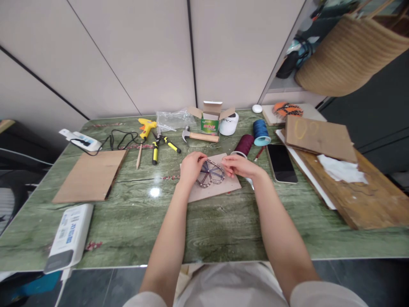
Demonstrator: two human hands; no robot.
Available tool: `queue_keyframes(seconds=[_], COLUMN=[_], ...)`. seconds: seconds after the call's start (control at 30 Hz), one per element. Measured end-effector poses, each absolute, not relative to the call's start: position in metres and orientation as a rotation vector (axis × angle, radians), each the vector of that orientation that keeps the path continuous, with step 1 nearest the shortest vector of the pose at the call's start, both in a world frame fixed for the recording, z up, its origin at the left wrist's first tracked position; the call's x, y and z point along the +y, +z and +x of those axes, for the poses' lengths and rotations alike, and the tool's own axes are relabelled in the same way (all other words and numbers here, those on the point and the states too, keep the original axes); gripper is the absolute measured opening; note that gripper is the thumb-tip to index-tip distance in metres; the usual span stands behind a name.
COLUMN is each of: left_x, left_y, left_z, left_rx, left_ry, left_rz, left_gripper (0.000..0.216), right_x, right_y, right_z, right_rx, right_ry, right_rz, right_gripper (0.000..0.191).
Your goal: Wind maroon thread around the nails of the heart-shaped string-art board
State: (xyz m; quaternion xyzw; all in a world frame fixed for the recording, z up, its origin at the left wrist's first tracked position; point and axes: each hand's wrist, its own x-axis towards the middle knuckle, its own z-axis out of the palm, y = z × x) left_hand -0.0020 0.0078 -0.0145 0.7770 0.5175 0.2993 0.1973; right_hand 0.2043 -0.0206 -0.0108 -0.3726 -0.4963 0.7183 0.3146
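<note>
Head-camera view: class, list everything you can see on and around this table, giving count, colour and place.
Marble-patterned table: 1, green, centre
Glue gun: 1, yellow, back left
Snips: 1, yellow and black, beside glue gun
Claw hammer: 1, silver and tan, back centre
Cardboard box: 1, white and green, back centre
Thread spools: 2, blue and dark red, back right
Phone: 1, black, right
Wooden board: 1, brown, far right
Cardboard sheets: 3, tan, left, back right, under frame
String-wound frame: 1, dark, on cardboard, centre
Left hand: 1, on the frame
Right hand: 1, at the frame's right edge

Bright, even indoor light, one small glare spot on the glossy tabletop [211, 232], bowed wide-angle edges
</note>
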Motion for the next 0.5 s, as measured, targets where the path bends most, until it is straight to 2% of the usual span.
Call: queue_keyframes(seconds=[0.5], left_x=[0.0074], left_y=[-0.0146], left_z=[-0.0020], left_rx=[1.461], left_ry=[0.824], left_rz=[2.178], left_gripper=[0.011], right_x=[-0.0183], right_y=[-0.0148], right_z=[0.2071], right_rx=[-1.237], right_ry=[1.775], right_rz=[-1.129], right_gripper=[0.035])
